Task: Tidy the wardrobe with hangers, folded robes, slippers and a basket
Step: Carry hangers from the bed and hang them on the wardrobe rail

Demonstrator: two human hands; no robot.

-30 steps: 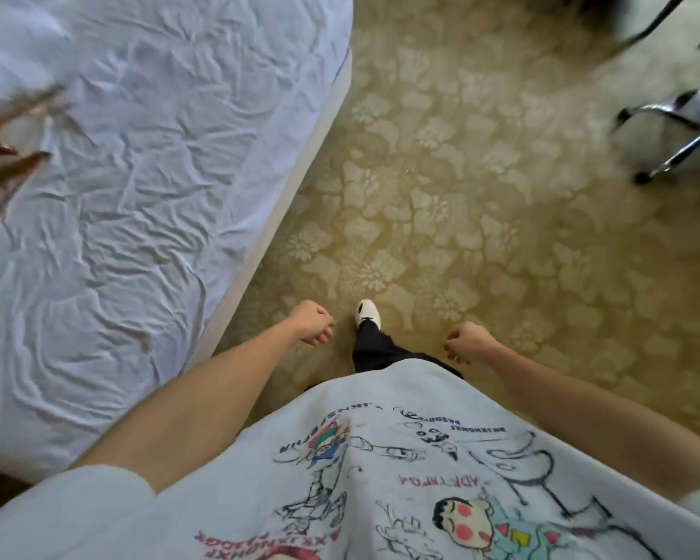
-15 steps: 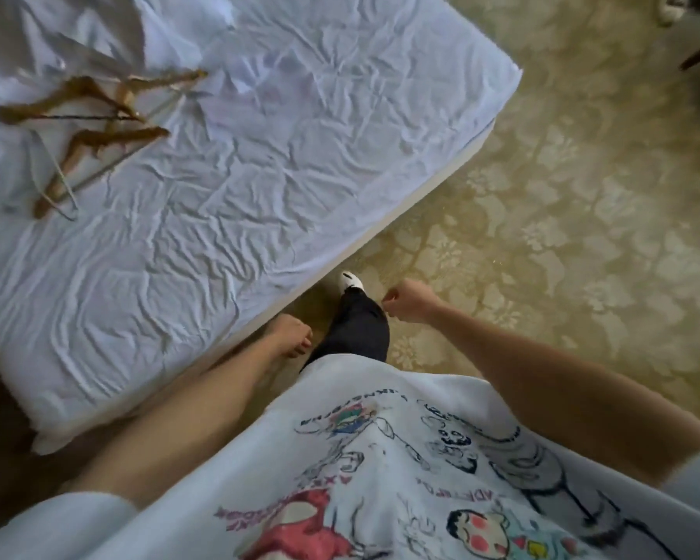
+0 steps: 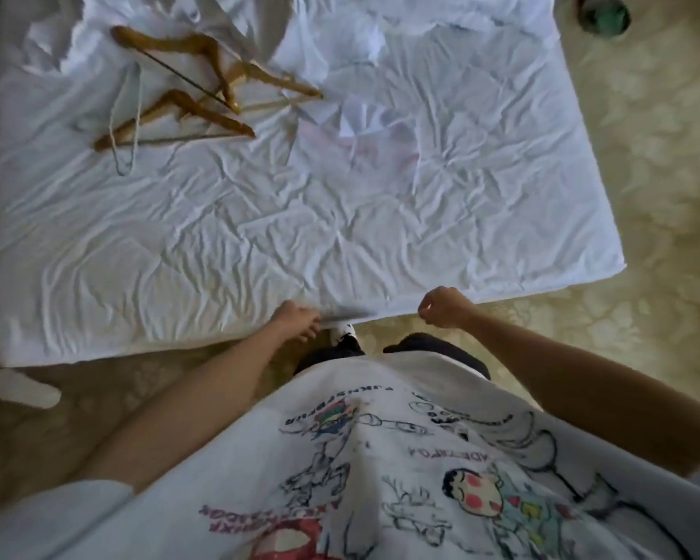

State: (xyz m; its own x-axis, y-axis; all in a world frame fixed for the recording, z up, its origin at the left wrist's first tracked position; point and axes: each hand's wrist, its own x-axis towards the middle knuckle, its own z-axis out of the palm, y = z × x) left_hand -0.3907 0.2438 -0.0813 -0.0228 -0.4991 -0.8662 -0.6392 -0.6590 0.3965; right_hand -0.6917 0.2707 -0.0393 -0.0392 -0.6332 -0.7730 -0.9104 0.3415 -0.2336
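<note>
Head view, looking straight down at a bed with a wrinkled white sheet (image 3: pixel 259 244) filling the upper two thirds of the frame. Upper left of the frame: loose pile of brown wooden clothes hangers (image 3: pixel 203 82), overlapping each other, flat on the sheet, with one thin white wire hanger (image 3: pixel 128 119) lying across them on the left side. Top centre: crumpled white fabric, possibly robes, (image 3: pixel 332 38) bunched on the sheet, touching the upper hangers; cannot tell how many pieces. Left hand (image 3: pixel 298 320) at lower centre, fingers curled loosely, at the near edge of the bed; blurred there, cannot tell whether touching the sheet edge or gripping anything. Right hand (image 3: pixel 441 307) just right of centre, closed into a loose fist, nothing visible in it, over the bed's near edge. Both hands well apart from the hangers. Between the hands: dark trouser legs and a white shoe toe (image 3: pixel 344 331) on yellow-green floral patterned carpet (image 3: pixel 643 163). Lower frame: white T-shirt with cartoon prints (image 3: pixel 401 458). Lower left on the carpet, beside the bed corner: flat white slipper-shaped item (image 3: pixel 23 388). Top right corner: round dark green object (image 3: pixel 603 14), blurred, cannot identify.
</note>
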